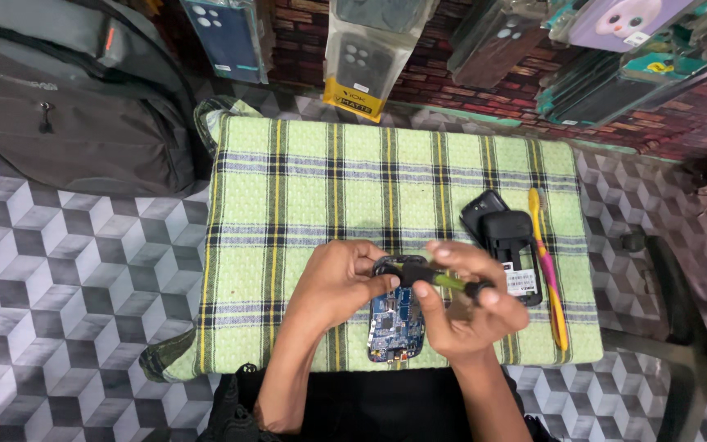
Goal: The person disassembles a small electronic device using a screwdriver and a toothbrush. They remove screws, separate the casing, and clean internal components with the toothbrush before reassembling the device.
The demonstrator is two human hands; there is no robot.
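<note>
A small phone with its back off lies on a green checked cloth (304, 180), its blue circuit board (394, 323) facing up. My left hand (341, 282) rests on the phone's upper left edge and steadies it. My right hand (468, 307) grips a screwdriver (443, 280) with a green shaft and black handle, laid almost flat across the top of the phone. The tip is hidden between my fingers.
A black phone back cover (507, 237) and another black part (481, 206) lie to the right on the cloth, beside a yellow and pink toothbrush (548, 262). A grey backpack (67, 106) sits at the far left. Packaged phone cases (362, 57) hang along the back.
</note>
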